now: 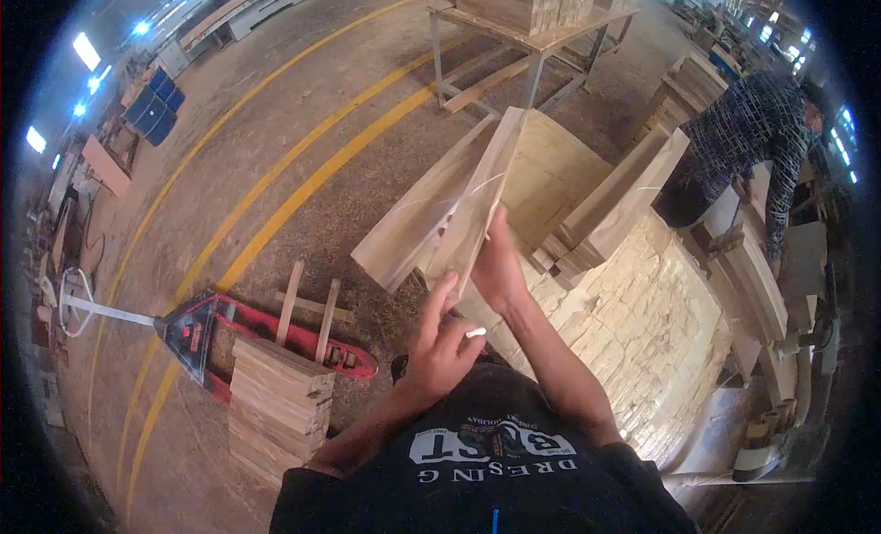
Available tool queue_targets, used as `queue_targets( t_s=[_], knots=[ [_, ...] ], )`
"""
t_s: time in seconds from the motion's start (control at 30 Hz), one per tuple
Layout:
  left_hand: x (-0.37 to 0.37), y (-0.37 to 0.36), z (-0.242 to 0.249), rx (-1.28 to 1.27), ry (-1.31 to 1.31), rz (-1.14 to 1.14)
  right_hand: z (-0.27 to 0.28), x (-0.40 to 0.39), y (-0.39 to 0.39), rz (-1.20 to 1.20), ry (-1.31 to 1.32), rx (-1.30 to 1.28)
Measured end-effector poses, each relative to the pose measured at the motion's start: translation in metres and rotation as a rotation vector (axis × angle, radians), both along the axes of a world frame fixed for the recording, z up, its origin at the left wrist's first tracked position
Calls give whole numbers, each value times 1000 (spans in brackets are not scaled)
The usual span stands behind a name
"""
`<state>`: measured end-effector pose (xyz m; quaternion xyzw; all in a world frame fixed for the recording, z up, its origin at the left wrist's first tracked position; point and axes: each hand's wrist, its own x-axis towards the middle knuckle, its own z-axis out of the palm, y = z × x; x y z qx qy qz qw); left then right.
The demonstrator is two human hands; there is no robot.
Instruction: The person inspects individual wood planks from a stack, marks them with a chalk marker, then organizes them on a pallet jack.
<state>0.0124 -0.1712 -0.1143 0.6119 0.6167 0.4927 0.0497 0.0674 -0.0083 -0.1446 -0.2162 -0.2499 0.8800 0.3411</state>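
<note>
A long wooden board (482,199) is held tilted up in front of the body, with a pale curved line across its face. My right hand (500,266) grips its right edge, the fingers partly hidden by the wood. My left hand (440,346) is at the board's lower end, the index finger stretched up against it. A short white stick (475,332), like chalk, is pinched in my left hand. Just behind and left of the held board, another wooden piece (413,217) stands at a slant.
A pale, cracked surface (642,314) spreads to the right, with stacked boards (610,208) on it. A person (748,135) bends over at the right. A red pallet jack (216,328) and a wood stack (280,401) are at the left. Behind is a table (541,38) bearing wood blocks.
</note>
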Motion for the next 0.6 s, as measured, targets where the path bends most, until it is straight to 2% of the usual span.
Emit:
queue_targets(
  t_s=[0.03,0.07,0.1,0.17,0.2,0.23,0.27,0.33,0.37,0.4,0.43,0.47,0.53,0.6],
  knots=[
    [-4,-2,10,-32,-24,23,-2,4,5,-25,-44,2],
    [-10,-4,24,-33,-21,32,-31,7,21,-17,-41,0],
    [-18,-8,42,-43,-22,64,-78,6,43,-231,-503,565],
    [-35,-17,71,-3,4,106,-71,-2,55,-447,-919,1146],
    [-42,-21,83,8,18,130,-12,1,48,-477,-993,1335],
    [-48,-26,95,27,56,100,22,1,45,-510,-1065,1519],
    [-52,-32,107,40,93,65,23,-3,54,-507,-1041,1524],
    [-59,-42,126,-14,131,63,32,-7,74,-313,-899,1745],
    [-62,-43,130,11,130,14,37,-7,77,-259,-853,1593],
    [-64,-43,134,39,127,-35,41,-6,75,-261,-841,1601],
    [-65,-41,136,49,133,-27,50,-3,69,-301,-944,1555],
    [-66,-39,137,181,122,-1,54,0,64,-342,-1049,1505],
    [-68,-31,132,336,108,15,57,8,60,-448,-1114,1545],
    [-67,-26,104,476,-253,89,73,20,48,-467,-1047,1454]
  ],
)
